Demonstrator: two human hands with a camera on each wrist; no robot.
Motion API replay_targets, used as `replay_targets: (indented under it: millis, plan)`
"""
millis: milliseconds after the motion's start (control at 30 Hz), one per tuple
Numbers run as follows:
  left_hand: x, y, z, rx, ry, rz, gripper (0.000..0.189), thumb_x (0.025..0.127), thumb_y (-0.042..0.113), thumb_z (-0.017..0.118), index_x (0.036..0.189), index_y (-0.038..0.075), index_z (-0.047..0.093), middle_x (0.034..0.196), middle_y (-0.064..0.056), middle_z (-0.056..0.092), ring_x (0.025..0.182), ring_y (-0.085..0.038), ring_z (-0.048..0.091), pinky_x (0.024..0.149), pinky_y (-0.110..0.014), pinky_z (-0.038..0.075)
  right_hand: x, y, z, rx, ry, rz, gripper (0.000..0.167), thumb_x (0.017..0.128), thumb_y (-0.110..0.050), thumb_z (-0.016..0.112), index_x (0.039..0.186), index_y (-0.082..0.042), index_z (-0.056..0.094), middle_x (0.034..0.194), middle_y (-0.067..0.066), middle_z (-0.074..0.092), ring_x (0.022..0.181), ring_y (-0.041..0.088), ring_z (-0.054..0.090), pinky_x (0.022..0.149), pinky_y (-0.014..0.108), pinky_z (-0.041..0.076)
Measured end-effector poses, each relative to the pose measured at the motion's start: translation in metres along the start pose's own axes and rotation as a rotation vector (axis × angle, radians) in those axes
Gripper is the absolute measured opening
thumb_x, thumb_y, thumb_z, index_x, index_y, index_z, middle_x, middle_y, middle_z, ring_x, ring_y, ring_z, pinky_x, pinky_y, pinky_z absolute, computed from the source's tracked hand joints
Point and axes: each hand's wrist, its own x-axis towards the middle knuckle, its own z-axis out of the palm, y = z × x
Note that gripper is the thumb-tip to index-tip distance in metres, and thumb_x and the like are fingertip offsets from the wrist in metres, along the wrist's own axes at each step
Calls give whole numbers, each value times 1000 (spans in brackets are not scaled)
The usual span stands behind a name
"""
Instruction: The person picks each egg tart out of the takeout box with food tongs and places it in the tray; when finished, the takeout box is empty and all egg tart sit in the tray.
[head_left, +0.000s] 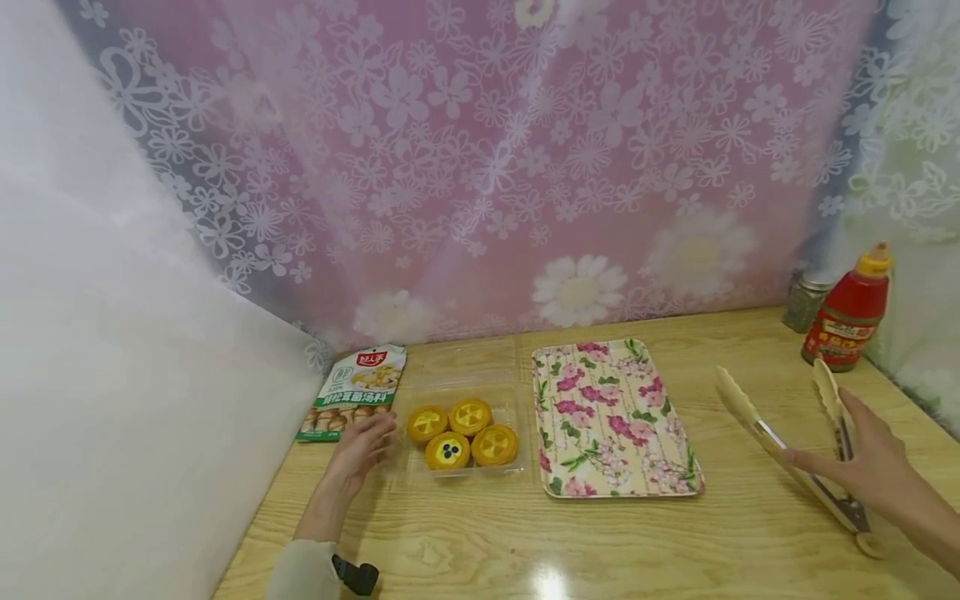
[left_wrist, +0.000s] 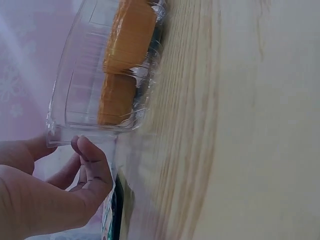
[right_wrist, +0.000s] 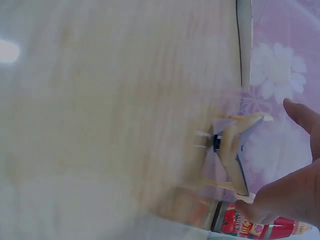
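Observation:
A clear plastic box (head_left: 480, 472) with its lid flipped back holds several egg tarts (head_left: 472, 417), one topped with dark blue berries. My left hand (head_left: 363, 446) is at the box's left end, with loosely bent fingers. In the left wrist view its fingertips (left_wrist: 86, 150) come right up to the rim of the box (left_wrist: 62, 107). A pair of tongs (head_left: 772, 442) with cream tips and metal arms lies spread on the table. Over them is my right hand (head_left: 870, 458), thumb and fingers wide apart. The right wrist view shows that spread beside the tongs (right_wrist: 232, 150).
A mushroom-pictured pouch (head_left: 352, 392) lies left of the box. Right of the box is a flower-patterned tray (head_left: 611, 421). At the back right stand a red sauce bottle (head_left: 847, 321) with a yellow cap and a spice jar (head_left: 806, 302). A floral curtain (head_left: 487, 208) hangs behind the wooden table (head_left: 465, 542).

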Motion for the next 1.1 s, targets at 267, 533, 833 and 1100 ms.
replay_targets:
  millis: [267, 533, 833, 1100]
  plan:
    - [0, 0, 5, 28, -20, 17, 45, 106, 19, 64, 145, -1, 57, 124, -8, 60, 96, -18, 62, 77, -27, 57, 0, 7, 3, 133, -156, 134, 121, 103, -47, 61, 149, 7, -36, 148, 46, -36, 136, 71, -21, 102, 87, 8]
    - [-1, -1, 5, 21, -23, 22, 47, 105, 17, 65, 147, -1, 55, 125, -9, 60, 94, -16, 61, 76, -27, 57, 2, 7, 9, 111, -126, 141, 125, 102, -48, 64, 148, 9, -36, 149, 46, -33, 137, 72, -17, 104, 86, 10]
    - [1, -2, 3, 7, -26, 13, 47, 105, 16, 65, 148, -1, 55, 121, -7, 59, 92, -15, 60, 75, -26, 57, 5, 15, 12, -25, -77, 170, 133, 97, -52, 70, 147, 17, -32, 145, 58, -10, 131, 79, 6, 98, 84, 26]
    - [0, -2, 4, 16, -22, 5, 47, 106, 18, 64, 148, 0, 55, 122, -6, 60, 95, -16, 62, 76, -26, 56, 6, 17, 10, -2, -74, 170, 126, 96, -49, 72, 149, 24, -16, 147, 57, 7, 131, 75, 17, 101, 81, 28]
